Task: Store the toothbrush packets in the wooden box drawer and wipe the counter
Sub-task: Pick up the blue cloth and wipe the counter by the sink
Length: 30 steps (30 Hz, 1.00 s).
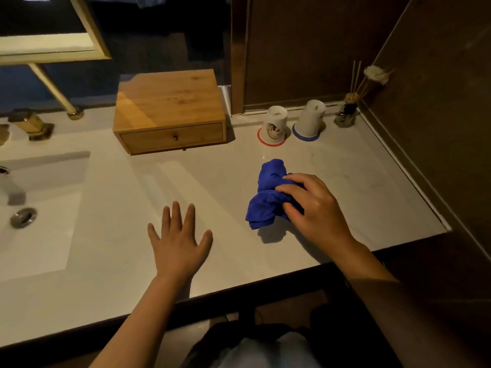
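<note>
A wooden box (pixel 167 102) stands at the back of the white counter (pixel 218 181), and its single drawer (pixel 171 138) is pushed in. No toothbrush packets show anywhere. A crumpled blue cloth (pixel 265 197) lies on the counter right of centre. My right hand (pixel 316 208) rests on the cloth's right side with its fingers curled into the fabric. My left hand (pixel 178 240) lies flat on the counter with fingers spread, holding nothing, to the left of the cloth.
A sink basin (pixel 39 208) with a drain is set into the counter's left end, brass taps (pixel 29 123) behind it. Two upturned cups (pixel 276 126) (pixel 309 120) and a reed diffuser (pixel 348 112) stand at the back right. A dark wall borders the right edge.
</note>
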Motion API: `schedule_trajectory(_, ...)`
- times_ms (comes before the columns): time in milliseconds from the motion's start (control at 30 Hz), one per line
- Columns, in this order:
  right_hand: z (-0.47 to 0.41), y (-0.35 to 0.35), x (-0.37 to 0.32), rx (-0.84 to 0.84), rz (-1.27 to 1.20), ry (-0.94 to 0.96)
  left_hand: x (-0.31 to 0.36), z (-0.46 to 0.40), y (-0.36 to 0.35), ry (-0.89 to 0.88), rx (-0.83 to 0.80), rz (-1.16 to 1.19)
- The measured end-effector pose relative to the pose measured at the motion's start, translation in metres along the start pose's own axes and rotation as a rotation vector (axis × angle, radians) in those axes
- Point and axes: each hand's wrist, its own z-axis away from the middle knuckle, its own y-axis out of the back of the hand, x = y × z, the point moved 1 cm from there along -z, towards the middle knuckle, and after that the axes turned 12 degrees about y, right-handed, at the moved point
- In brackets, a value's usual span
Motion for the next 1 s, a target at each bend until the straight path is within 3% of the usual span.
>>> schedule_trajectory(267,0.036,0.033,0.048,-0.014,0.029,-0.132,0.0,0.001,0.0,-0.011,0.009,-0.026)
schedule_trajectory(533,0.049,0.061,0.092,-0.093,-0.039,-0.127,-0.016,-0.009,0.011,-0.012,0.005,-0.063)
schedule_trajectory(633,0.068,0.042,0.095,-0.249,-0.078,-0.073,-0.027,-0.008,0.019,-0.024,-0.002,-0.083)
schedule_trajectory(700,0.088,0.048,0.157,-0.517,-0.119,-0.023,0.019,0.005,-0.005,0.043,-0.021,-0.07)
schedule_trajectory(767,0.099,0.035,0.164,-0.648,-0.09,-0.032,0.014,0.011,-0.004,0.034,0.007,-0.082)
schedule_trajectory(1000,0.115,0.02,0.174,-0.82,-0.019,0.13,0.006,0.002,0.001,0.025,0.005,-0.096)
